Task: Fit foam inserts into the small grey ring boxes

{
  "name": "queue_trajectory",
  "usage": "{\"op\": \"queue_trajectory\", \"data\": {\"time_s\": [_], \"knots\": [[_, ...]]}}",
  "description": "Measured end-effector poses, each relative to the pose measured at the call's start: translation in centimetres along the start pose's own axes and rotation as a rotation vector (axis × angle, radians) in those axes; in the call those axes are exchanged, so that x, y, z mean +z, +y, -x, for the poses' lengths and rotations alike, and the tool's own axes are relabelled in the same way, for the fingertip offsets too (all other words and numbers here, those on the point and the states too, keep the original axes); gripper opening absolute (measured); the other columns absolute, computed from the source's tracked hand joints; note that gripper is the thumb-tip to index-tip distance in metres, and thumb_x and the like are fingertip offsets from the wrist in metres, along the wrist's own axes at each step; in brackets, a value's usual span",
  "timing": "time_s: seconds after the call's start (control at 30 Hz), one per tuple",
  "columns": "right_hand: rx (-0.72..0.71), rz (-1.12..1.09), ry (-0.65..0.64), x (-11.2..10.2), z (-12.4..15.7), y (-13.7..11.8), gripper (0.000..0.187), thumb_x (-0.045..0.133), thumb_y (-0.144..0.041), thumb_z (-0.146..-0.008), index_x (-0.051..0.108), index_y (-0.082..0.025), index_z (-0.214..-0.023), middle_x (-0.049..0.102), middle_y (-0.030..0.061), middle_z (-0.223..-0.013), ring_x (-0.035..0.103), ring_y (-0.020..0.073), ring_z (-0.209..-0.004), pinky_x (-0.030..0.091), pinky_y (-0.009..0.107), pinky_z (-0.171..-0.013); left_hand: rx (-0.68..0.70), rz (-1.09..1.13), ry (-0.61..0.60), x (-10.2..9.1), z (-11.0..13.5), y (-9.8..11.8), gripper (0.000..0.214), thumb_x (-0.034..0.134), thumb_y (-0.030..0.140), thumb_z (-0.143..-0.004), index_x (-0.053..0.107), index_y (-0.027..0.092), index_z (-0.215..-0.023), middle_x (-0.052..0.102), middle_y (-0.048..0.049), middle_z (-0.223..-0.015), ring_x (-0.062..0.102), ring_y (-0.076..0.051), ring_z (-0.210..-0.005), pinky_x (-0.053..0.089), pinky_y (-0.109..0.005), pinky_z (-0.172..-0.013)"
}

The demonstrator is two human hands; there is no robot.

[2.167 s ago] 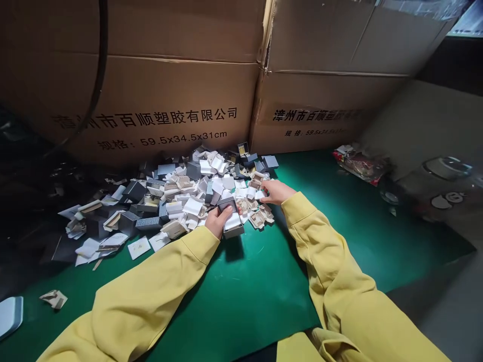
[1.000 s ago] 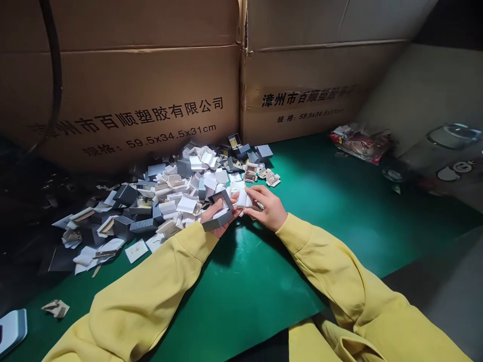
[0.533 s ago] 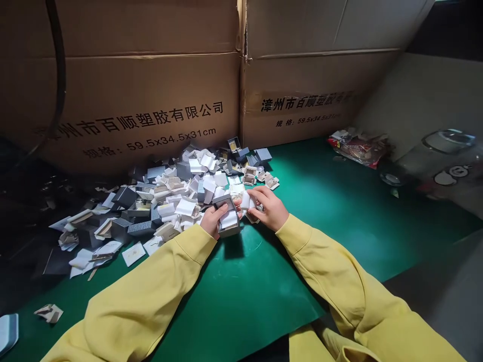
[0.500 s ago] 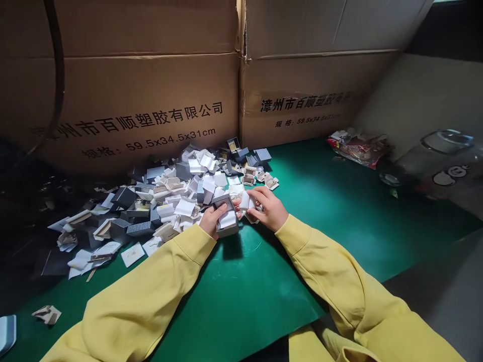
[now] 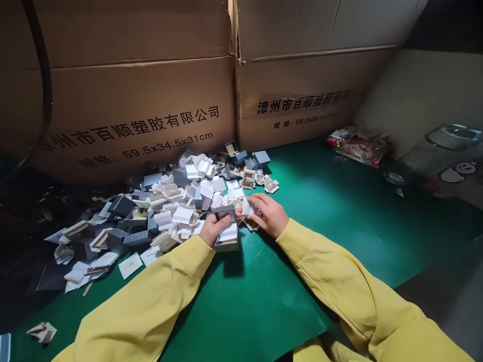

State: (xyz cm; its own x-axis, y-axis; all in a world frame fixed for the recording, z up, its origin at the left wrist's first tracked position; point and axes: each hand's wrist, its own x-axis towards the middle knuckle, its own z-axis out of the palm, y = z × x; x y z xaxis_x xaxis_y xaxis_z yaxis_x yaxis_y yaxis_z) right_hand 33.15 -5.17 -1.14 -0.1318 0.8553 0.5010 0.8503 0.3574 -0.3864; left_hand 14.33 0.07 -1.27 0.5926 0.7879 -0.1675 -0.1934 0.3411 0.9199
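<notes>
My left hand (image 5: 211, 229) grips a small open grey box (image 5: 228, 232) with a white insert inside, held just above the green mat (image 5: 320, 226). My right hand (image 5: 268, 213) is closed on a small white insert piece (image 5: 246, 206) right beside the box's top edge. Both hands are at the near edge of a heap of small grey boxes and white and beige inserts (image 5: 169, 201) spread over the mat. Both arms wear yellow sleeves.
Two large brown cardboard cartons (image 5: 151, 100) with printed text stand along the back of the mat. A crumpled red and white wrapper (image 5: 358, 146) lies at the back right. A glass jar (image 5: 449, 151) stands at the far right. Loose scraps (image 5: 41, 332) lie at the near left.
My right hand took a white insert from the heap and brought it to the box in my left hand. The box has settled lower and upright, and the camera shifted slightly.
</notes>
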Motion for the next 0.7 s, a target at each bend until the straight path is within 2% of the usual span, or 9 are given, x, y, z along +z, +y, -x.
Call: {"op": "queue_trajectory", "data": {"time_s": [0.27,0.4,0.53,0.7], "knots": [[-0.075,-0.063,0.051,0.0,0.02,-0.02,0.037,0.051,-0.034,-0.083,0.048,-0.02,-0.118,0.053,0.0119,-0.111,0.05,0.0238,-0.105,0.046,0.04,-0.09,-0.02,0.014,-0.004,-0.46,-0.09,-0.04,0.042,0.075,0.042,-0.057,0.071,0.01,-0.083,0.067,-0.0153,-0.101,0.065,-0.029,-0.084,0.049,-0.042,-0.084],[-0.086,-0.017,0.023,-0.02,0.09,0.09,0.036,0.051,-0.037,-0.084,0.049,-0.02,-0.116,0.054,0.0114,-0.11,0.051,0.0238,-0.103,0.046,0.039,-0.089,-0.015,-0.047,-0.02,-0.49,-0.07,0.14,0.042,0.075,0.043,-0.058,0.072,0.009,-0.082,0.07,-0.0141,-0.087,0.065,-0.03,-0.083,0.048,-0.042,-0.083],[-0.112,0.068,0.019,0.08,0.17,0.03,0.036,0.048,-0.035,-0.085,0.049,-0.016,-0.116,0.053,0.0133,-0.111,0.05,0.0247,-0.104,0.046,0.038,-0.089,-0.012,-0.025,-0.005,-0.1,0.1,0.26,0.04,0.075,0.04,-0.056,0.071,0.008,-0.08,0.07,-0.0145,-0.086,0.065,-0.03,-0.083,0.05,-0.04,-0.081],[-0.11,0.098,-0.032,0.01,0.18,0.04,0.036,0.049,-0.036,-0.085,0.049,-0.017,-0.115,0.054,0.013,-0.108,0.051,0.0244,-0.101,0.048,0.038,-0.085,0.023,0.091,0.133,0.43,-0.03,-0.31,0.048,0.076,0.035,-0.054,0.066,0.011,-0.094,0.071,-0.0111,-0.082,0.067,-0.027,-0.075,0.053,-0.04,-0.073]]}}
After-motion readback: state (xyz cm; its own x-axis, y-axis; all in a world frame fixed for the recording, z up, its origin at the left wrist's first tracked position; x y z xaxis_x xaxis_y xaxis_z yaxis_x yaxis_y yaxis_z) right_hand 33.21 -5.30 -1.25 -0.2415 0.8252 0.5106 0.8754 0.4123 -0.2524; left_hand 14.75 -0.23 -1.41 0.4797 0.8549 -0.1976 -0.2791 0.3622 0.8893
